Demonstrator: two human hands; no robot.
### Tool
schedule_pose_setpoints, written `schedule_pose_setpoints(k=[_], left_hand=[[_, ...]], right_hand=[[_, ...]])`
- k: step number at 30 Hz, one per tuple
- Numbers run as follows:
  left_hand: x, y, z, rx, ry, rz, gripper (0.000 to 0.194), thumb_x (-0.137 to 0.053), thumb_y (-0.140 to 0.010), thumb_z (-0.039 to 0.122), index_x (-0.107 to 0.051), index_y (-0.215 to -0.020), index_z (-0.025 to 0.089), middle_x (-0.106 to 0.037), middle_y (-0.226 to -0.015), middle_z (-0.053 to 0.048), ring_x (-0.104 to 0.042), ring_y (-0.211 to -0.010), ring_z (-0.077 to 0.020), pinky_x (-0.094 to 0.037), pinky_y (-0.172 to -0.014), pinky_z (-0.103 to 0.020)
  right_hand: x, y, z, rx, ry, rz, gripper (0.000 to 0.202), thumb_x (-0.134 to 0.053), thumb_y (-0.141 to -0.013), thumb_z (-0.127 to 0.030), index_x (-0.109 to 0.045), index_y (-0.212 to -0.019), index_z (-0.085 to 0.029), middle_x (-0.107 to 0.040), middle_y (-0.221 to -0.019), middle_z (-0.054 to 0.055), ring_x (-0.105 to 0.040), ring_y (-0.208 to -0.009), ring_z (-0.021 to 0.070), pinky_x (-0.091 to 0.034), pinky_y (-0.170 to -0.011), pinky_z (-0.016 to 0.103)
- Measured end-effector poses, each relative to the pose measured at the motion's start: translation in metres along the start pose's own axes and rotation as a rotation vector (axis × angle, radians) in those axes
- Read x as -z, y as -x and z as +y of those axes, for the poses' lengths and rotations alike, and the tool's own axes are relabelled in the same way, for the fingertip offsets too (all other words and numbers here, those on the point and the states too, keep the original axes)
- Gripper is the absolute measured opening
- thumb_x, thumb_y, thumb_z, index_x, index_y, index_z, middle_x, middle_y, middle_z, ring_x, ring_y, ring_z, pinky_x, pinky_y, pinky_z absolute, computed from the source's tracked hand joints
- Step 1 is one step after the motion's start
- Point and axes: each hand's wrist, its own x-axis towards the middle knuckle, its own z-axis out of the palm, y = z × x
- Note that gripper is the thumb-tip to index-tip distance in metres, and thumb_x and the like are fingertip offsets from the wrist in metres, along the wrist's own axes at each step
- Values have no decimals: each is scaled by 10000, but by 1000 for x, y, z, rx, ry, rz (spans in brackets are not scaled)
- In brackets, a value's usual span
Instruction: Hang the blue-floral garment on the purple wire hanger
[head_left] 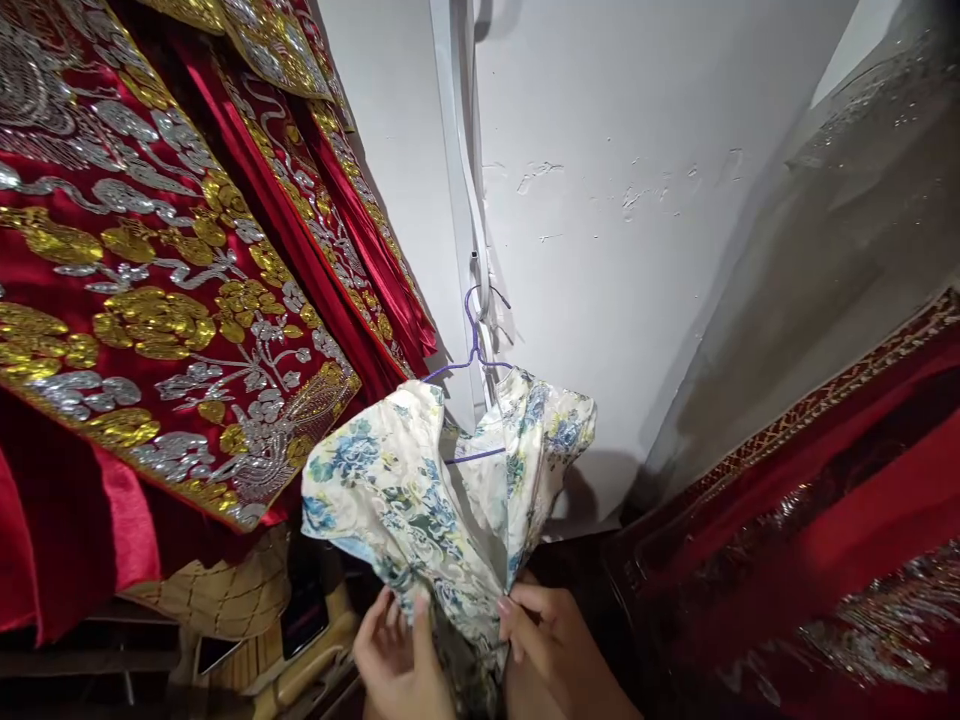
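A white short-sleeved garment (405,460) with blue and green flowers hangs in front of me, its front parted in a deep V. It is on a purple hanger (475,340), whose hook is over a white metal fitting (484,290) by the wall. My left hand (405,650) pinches the cloth at the garment's left side, below the sleeve. Near the bottom of the V, my right hand (547,640) grips the right front edge between thumb and fingers. The lower part of the garment is dark and partly hidden between my hands.
Red satin costumes (172,300) with gold and silver embroidery hang at the left. At the right is another red, embroidered cloth (825,540), beside a grey translucent sheet (840,250). A wooden chair (307,670) with a dark phone-like object (304,610) stands at lower left. Behind is a white wall (600,220).
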Motion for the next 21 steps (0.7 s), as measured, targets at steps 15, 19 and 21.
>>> schedule_pose_setpoints(k=[15, 19, 21], left_hand=[[-31, -4, -13, 6, -127, -747, 386, -706, -787, 514, -602, -628, 178, -546, -584, -7, -533, -575, -166, -457, -559, -247], [-30, -7, -16, 73, -142, -821, 418, -713, -769, 523, -543, -606, 178, -473, -556, 18, -465, -550, -139, -402, -539, -228], [-29, -7, -17, 112, -152, -853, 404, -713, -765, 512, -540, -617, 178, -474, -558, 20, -458, -551, -136, -389, -545, -226]], right_hand=[[62, -106, -142, 442, 805, -57, 446, -483, -966, -280, -445, -528, -206, -356, -456, -54, -283, -426, 90, -226, -539, 278], [67, -130, -165, 419, 824, 129, 470, -512, -964, -335, -479, -516, -196, -444, -490, -23, -349, -481, 112, -223, -564, 288], [65, -131, -163, 422, 765, 186, 453, -504, -967, -358, -529, -545, -193, -465, -498, -24, -377, -489, 115, -224, -560, 283]])
